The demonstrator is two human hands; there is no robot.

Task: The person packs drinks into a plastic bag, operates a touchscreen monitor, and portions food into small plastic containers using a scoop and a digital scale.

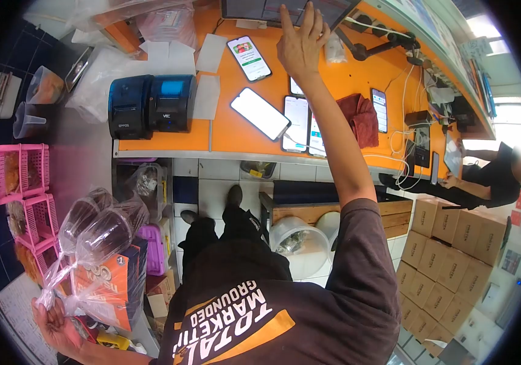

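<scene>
My right hand (pixel 302 52) reaches across the orange counter, fingers spread, its fingertips at a dark touchscreen (pixel 248 11) at the top edge. At the lower left, my left hand (pixel 59 328) is closed on the gathered neck of a clear plastic bag (pixel 107 234). Inside the plastic are cup-like containers, tilted, with dark contents I cannot make out. Below my right forearm lie several phones, among them one with a white screen (pixel 260 113) and one with a green button (pixel 249 59). A dark red cloth (pixel 359 118) lies right of the forearm.
Two small black printers (pixel 172 103) stand at the counter's left end. Pink baskets (pixel 18 173) stack along the left wall. A wooden bench (pixel 351 216) and a white bucket (pixel 300 246) are below. Cardboard boxes (pixel 443 261) pile at right, near another person (pixel 497 176) in black.
</scene>
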